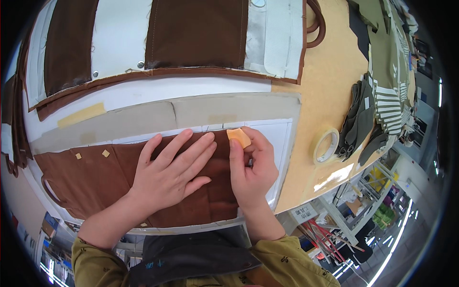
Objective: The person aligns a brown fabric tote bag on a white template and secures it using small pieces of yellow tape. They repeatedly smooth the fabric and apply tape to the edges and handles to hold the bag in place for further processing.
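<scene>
My left hand lies flat, fingers spread, on a brown fabric piece spread over a white board. My right hand pinches a small orange piece of tailor's chalk at the fabric's upper right corner, thumb and forefinger closed on it. Two small tan tape squares stick to the fabric further left.
Grey paper pattern sheets lie above the fabric. Behind them lies a brown and white panel with snaps. A roll of masking tape sits on the tan table at right, beside dark and striped folded cloth. The table edge drops off at lower right.
</scene>
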A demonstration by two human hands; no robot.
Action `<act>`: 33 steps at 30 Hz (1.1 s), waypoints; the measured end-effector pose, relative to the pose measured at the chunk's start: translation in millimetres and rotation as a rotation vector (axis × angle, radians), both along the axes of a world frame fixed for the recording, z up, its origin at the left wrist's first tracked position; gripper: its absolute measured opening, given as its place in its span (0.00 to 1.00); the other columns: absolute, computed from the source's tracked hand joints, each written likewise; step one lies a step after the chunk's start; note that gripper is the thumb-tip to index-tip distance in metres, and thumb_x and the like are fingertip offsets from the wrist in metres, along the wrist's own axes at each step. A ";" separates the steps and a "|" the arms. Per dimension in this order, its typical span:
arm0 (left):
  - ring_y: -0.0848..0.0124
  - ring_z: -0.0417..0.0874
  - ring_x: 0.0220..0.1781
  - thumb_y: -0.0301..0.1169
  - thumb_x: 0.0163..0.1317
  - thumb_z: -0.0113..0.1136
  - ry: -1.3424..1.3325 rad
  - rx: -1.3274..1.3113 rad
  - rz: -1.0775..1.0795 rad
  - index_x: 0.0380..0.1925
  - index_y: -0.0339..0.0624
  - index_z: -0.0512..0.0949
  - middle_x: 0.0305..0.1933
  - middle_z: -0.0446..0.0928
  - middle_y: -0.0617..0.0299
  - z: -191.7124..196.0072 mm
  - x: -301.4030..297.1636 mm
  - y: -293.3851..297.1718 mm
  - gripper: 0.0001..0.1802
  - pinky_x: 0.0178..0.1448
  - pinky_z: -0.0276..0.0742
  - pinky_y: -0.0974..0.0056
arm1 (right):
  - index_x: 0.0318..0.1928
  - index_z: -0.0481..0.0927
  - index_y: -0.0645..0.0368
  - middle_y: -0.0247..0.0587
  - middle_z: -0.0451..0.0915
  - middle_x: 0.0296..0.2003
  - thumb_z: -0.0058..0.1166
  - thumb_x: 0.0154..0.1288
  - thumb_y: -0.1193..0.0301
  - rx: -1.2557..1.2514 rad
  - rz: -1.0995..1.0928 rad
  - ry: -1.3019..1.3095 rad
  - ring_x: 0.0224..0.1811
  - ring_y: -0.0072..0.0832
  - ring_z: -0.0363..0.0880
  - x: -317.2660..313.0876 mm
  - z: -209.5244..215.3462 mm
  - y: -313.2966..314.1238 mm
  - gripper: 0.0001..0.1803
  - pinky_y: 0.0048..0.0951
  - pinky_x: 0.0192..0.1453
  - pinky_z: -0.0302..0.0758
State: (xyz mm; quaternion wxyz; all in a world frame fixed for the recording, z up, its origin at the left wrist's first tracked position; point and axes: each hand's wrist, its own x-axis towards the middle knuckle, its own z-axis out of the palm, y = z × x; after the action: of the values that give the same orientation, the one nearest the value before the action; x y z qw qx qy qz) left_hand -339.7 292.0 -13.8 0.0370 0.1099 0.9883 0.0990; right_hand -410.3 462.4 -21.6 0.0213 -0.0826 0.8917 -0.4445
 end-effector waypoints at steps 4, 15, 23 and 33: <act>0.70 0.65 0.74 0.61 0.68 0.48 0.040 -0.013 -0.016 0.65 0.63 0.76 0.73 0.69 0.78 0.7 -4.2 -1.9 0.31 0.79 0.47 0.51 | 0.51 0.82 0.60 0.34 0.80 0.29 0.65 0.65 0.76 0.026 0.028 0.013 0.22 0.21 0.73 -1.1 1.5 0.4 0.14 0.22 0.25 0.71; 0.73 0.66 0.65 0.66 0.65 0.48 0.052 0.027 -0.009 0.67 0.63 0.75 0.70 0.69 0.78 -2.0 -16.4 -5.9 0.36 0.69 0.57 0.57 | 0.52 0.82 0.61 0.34 0.80 0.29 0.65 0.64 0.78 0.059 0.066 0.040 0.22 0.23 0.72 -4.2 3.6 -1.2 0.16 0.25 0.26 0.71; 0.73 0.66 0.65 0.65 0.63 0.50 0.030 0.045 -0.009 0.67 0.62 0.74 0.70 0.68 0.76 -1.2 -16.8 -6.0 0.36 0.69 0.55 0.57 | 0.52 0.81 0.61 0.36 0.80 0.28 0.66 0.63 0.79 0.068 0.090 0.077 0.24 0.27 0.73 -5.3 2.3 -2.5 0.16 0.27 0.28 0.72; 0.72 0.68 0.64 0.64 0.63 0.52 0.037 0.074 -0.009 0.66 0.59 0.75 0.69 0.69 0.75 -1.6 -16.9 -7.5 0.37 0.68 0.56 0.57 | 0.51 0.81 0.61 0.36 0.79 0.27 0.66 0.63 0.79 0.114 0.105 0.106 0.24 0.27 0.73 -5.6 2.2 -4.5 0.16 0.27 0.28 0.72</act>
State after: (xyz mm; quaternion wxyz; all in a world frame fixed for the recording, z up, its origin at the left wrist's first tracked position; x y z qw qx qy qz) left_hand -356.6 284.5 -15.4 0.0151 0.1172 0.9840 0.1333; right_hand -415.9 457.9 -19.4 0.0020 -0.1511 0.9099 -0.3864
